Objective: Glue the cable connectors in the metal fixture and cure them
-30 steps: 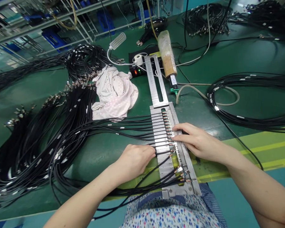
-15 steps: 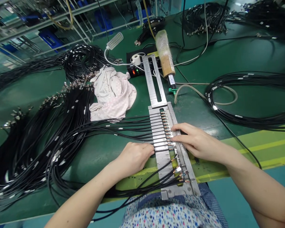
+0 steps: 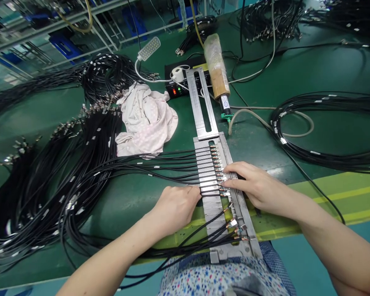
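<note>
A slotted metal fixture [image 3: 208,205] lies in front of me, with several black cables [image 3: 181,166] laid side by side across it. Their small metal connectors [image 3: 216,161] line up along its right-hand rail. My left hand [image 3: 176,205] is closed at the fixture's left edge, its fingertips pinching a black cable there. From the other side, my right hand [image 3: 255,185] reaches over the rail; its fingers are stretched and apart, with the tips touching the lower connectors in the row. Nearer to me, loose cable ends [image 3: 232,223] with connectors rest across the fixture's lower part.
Large bundles of black cables [image 3: 92,139] cover the left side, beside a crumpled pale cloth [image 3: 148,119]. Beyond the fixture are a black control box [image 3: 172,88], a small lamp [image 3: 149,48] and a wrapped syringe dispenser [image 3: 217,70]. Coiled cables [image 3: 314,152] lie at right.
My right hand's fingers have shifted slightly along the connectors, toward me. The lowest connector in the row now sits nearer the rail. My left hand has barely moved.
</note>
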Available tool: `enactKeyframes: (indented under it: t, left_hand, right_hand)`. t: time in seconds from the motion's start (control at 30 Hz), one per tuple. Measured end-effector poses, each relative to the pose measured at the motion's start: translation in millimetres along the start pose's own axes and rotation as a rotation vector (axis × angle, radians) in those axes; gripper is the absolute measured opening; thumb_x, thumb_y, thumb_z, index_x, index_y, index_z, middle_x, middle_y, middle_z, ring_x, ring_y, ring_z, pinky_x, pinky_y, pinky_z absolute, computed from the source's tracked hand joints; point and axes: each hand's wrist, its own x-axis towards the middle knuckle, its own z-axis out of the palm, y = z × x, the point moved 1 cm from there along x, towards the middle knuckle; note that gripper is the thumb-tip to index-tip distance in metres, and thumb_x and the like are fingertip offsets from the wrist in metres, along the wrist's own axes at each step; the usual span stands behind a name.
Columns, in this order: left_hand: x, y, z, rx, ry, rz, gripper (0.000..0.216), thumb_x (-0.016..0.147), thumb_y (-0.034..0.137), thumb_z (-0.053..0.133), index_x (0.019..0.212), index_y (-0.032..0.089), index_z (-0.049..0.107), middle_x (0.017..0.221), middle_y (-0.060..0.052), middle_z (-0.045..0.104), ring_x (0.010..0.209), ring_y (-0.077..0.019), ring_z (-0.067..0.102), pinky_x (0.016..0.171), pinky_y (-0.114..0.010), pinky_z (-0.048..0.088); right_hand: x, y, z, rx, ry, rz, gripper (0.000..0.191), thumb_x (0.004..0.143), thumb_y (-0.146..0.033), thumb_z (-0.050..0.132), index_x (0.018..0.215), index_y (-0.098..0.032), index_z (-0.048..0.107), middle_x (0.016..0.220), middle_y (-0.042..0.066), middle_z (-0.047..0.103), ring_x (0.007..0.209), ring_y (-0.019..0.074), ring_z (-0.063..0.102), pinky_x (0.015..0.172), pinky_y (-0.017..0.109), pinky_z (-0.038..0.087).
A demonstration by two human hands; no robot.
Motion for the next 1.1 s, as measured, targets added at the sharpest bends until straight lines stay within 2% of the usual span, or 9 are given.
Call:
enactKeyframes:
  t: [0.23,0.4,0.53,0.6,0.7,0.8,0.9,1.0,1.1]
  left_hand:
    - [1.5,1.5,8.0,-0.017,0.022,0.027,0.018,0.09,0.015,0.034,0.079,0.018,0.047,0.068,-0.001,0.059,0.06,-0.0165,0.057,0.048,-0.025,0.03]
    - [-2.3,2.8,15.6,-0.056,0.064,0.066,0.016,0.088,0.012,0.035,0.079,0.018,0.048,0.069,-0.002,0.058,0.062,-0.0155,0.056,0.051,-0.024,0.034]
    - [-4.6,5.0,20.3,-0.037,0.121,0.093,0.016,0.084,0.007,0.037,0.079,0.017,0.049,0.066,-0.003,0.054,0.06,-0.0164,0.053,0.052,-0.025,0.037]
    - [-6.8,4.3,23.1,-0.026,0.162,0.103,0.017,0.083,0.007,0.037,0.087,0.017,0.051,0.069,-0.002,0.052,0.058,-0.0157,0.051,0.05,-0.025,0.037]
    - [-13.2,0.2,28.3,-0.011,0.24,0.106,0.031,0.085,0.01,0.037,0.113,0.02,0.048,0.084,-0.003,0.054,0.054,-0.0127,0.049,0.046,-0.023,0.036]
    - [-20.1,-4.7,32.1,-0.016,0.329,0.122,0.036,0.088,0.012,0.036,0.121,0.025,0.045,0.096,-0.005,0.053,0.07,-0.015,0.054,0.053,-0.023,0.041]
    - [-22.3,-6.2,30.9,-0.018,0.378,0.191,0.033,0.092,0.014,0.034,0.121,0.019,0.046,0.098,-0.008,0.055,0.081,-0.018,0.053,0.061,-0.026,0.044]
    - [-19.8,-1.7,24.7,0.061,0.358,0.281,0.03,0.093,0.015,0.034,0.119,0.01,0.049,0.098,-0.01,0.058,0.078,-0.0183,0.05,0.061,-0.029,0.042]
    - [-18.5,7.6,18.2,0.135,0.351,0.259,0.029,0.092,0.012,0.033,0.113,0.009,0.053,0.099,-0.011,0.059,0.077,-0.0199,0.047,0.061,-0.032,0.04]
  right_hand:
    - [-0.9,-2.6,-0.1,-0.022,-0.012,-0.012,0.05,0.072,0.004,0.037,0.109,-0.02,0.061,0.12,0.013,0.05,0.117,0.0261,0.043,0.088,0.043,0.045]
    - [2.2,-9.3,1.7,-0.054,-0.013,-0.093,0.049,0.075,0.002,0.043,0.11,-0.027,0.062,0.119,0.009,0.053,0.119,0.0278,0.041,0.094,0.051,0.035]
    - [4.6,-14.0,6.9,-0.103,-0.034,-0.117,0.043,0.078,-0.001,0.045,0.108,-0.026,0.063,0.116,0.009,0.056,0.117,0.0282,0.042,0.096,0.054,0.031]
    - [5.6,-16.2,9.3,-0.12,-0.031,-0.108,0.039,0.079,-0.002,0.045,0.105,-0.024,0.063,0.113,0.01,0.058,0.117,0.0282,0.041,0.096,0.053,0.03]
    - [6.7,-18.7,11.9,-0.119,-0.008,-0.084,0.035,0.079,-0.003,0.043,0.1,-0.022,0.064,0.109,0.009,0.059,0.116,0.0288,0.04,0.096,0.053,0.029]
    - [7.4,-20.6,13.1,-0.121,-0.002,-0.062,0.033,0.079,-0.004,0.043,0.097,-0.021,0.065,0.107,0.009,0.06,0.115,0.0296,0.041,0.095,0.053,0.03]
    - [9.3,-23.3,12.9,-0.148,-0.016,-0.059,0.031,0.078,-0.004,0.044,0.094,-0.02,0.066,0.107,0.01,0.061,0.113,0.0309,0.042,0.093,0.053,0.031]
    - [12.8,-25.1,12.4,-0.175,-0.026,-0.071,0.03,0.077,-0.003,0.045,0.09,-0.019,0.067,0.107,0.011,0.061,0.113,0.0319,0.043,0.091,0.053,0.033]
    - [14.8,-20.7,13.7,-0.156,-0.036,-0.079,0.033,0.074,0.0,0.045,0.089,-0.019,0.068,0.11,0.01,0.06,0.113,0.0308,0.043,0.091,0.052,0.035]
